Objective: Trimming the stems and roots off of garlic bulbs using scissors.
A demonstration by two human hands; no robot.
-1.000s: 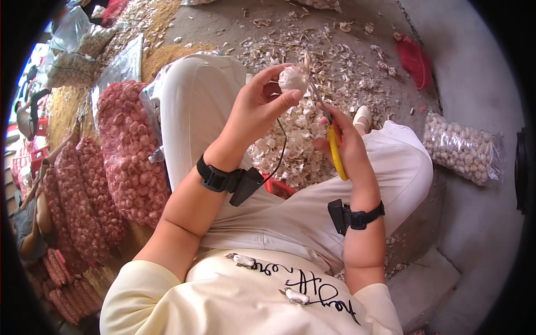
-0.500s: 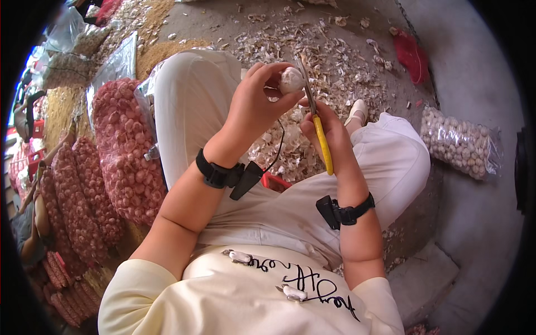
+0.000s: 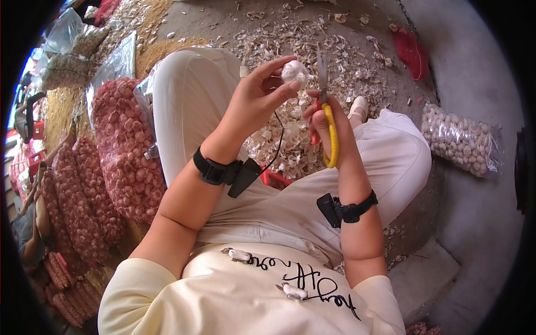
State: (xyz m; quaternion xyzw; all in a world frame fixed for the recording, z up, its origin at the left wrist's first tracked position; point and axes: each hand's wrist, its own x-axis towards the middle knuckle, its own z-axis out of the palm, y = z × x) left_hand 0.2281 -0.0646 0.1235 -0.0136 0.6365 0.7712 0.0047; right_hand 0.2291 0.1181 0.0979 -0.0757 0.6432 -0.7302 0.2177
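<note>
Just left of scissors (image 3: pixel 327 113) gripped in the right hand (image 3: pixel 343 124), the left hand (image 3: pixel 260 94) pinches a garlic bulb (image 3: pixel 293 72).

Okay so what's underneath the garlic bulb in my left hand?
Below the garlic bulb, papery garlic scraps lie spread over the ground. Whatever lies directly behind the garlic bulb and your left hand is covered, so I cannot tell.

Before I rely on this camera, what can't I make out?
In the head view:
White round garlic bulb: palm side, covered by the left hand.
Metal scissors with yellow and red handles: grip, partly covered by the right hand.
Red object: full shape, hidden by cream trousers and white peels.
</note>
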